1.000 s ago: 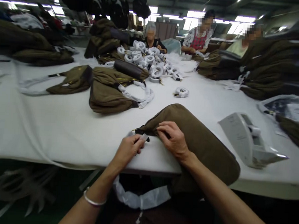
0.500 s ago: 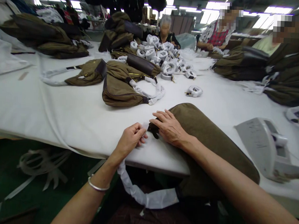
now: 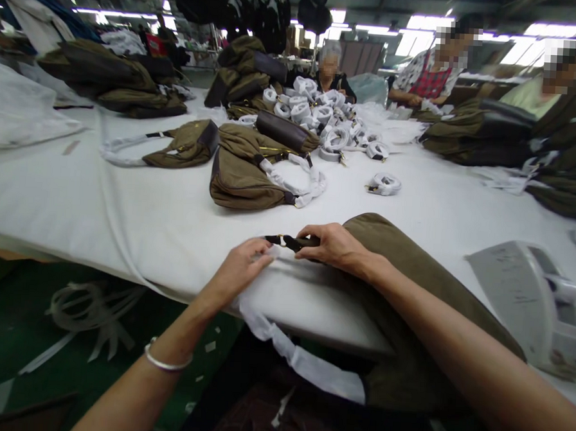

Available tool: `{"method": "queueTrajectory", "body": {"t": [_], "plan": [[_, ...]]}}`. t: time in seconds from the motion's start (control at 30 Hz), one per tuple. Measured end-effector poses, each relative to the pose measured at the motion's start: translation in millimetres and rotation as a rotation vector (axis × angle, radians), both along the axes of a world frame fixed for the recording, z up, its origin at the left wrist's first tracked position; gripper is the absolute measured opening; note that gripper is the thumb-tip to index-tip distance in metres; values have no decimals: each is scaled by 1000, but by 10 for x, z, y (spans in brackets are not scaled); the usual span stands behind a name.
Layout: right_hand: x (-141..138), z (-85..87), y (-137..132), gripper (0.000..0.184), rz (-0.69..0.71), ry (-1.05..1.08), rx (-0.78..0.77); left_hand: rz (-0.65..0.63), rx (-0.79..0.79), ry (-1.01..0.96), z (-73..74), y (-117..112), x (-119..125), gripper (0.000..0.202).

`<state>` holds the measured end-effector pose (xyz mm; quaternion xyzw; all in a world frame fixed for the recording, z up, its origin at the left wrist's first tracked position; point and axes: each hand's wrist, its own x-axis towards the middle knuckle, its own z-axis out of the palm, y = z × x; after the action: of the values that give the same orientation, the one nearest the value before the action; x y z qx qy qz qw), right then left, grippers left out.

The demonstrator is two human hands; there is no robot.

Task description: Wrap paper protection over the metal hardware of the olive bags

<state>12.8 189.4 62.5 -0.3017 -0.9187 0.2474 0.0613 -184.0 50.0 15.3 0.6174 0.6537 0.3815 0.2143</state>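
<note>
An olive-brown bag (image 3: 410,286) lies across the table's front edge. Its strap, wrapped in white paper (image 3: 304,364), hangs in a loop below that edge. My left hand (image 3: 247,265) pinches the wrapped strap by its dark end, beside a metal ring (image 3: 283,241). On the other side of the ring, my right hand (image 3: 337,247) is closed on the bag's dark tab, thumb below and fingers above. The tab and strap end are drawn out in a line between both hands. The bag's far right part is partly behind my right forearm.
Beyond my hands lie two more olive bags (image 3: 251,175) with wrapped straps. A pile of coiled white-wrapped straps (image 3: 317,111) and one single coil (image 3: 384,184) sit farther back. A grey plastic device (image 3: 520,298) stands at right. Other people work across the white table (image 3: 162,228).
My right hand has gone from lying spread over the bag's end to gripping its tab. My left hand has shifted slightly left, and the ring between the hands now shows.
</note>
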Motion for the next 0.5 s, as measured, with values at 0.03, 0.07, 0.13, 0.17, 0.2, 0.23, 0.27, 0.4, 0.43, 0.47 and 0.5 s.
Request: {"method": "queueTrajectory", "body": {"t": [0.03,0.07,0.13,0.17,0.2,0.23,0.27,0.4,0.43,0.47,0.5], "plan": [[-16,33,-44,33,2,53,-38,23,-11,-35,60,49,-79,19],[-34,51,-92,30,14,110,-57,43,-18,-65,118,94,-140,21],[-73,29,-188,27,38,215,-19,66,-20,-101,194,155,-197,25],[-91,-13,-230,29,34,256,35,62,-19,-110,202,168,-193,26],[-107,-73,-266,33,20,285,102,46,-19,-117,190,168,-173,26],[-120,-147,-296,38,-2,303,172,27,-25,-124,161,157,-142,25],[-129,-226,-318,41,-22,315,236,12,-34,-130,119,137,-106,23],[-130,-467,-358,26,32,354,385,51,-56,-123,-34,-5,9,12],[-126,-492,-359,23,65,361,404,76,-53,-108,-46,-45,23,12],[-121,-504,-356,22,97,365,418,95,-48,-87,-46,-84,31,12],[-117,-509,-350,21,122,365,428,107,-42,-64,-37,-119,37,13]]}}
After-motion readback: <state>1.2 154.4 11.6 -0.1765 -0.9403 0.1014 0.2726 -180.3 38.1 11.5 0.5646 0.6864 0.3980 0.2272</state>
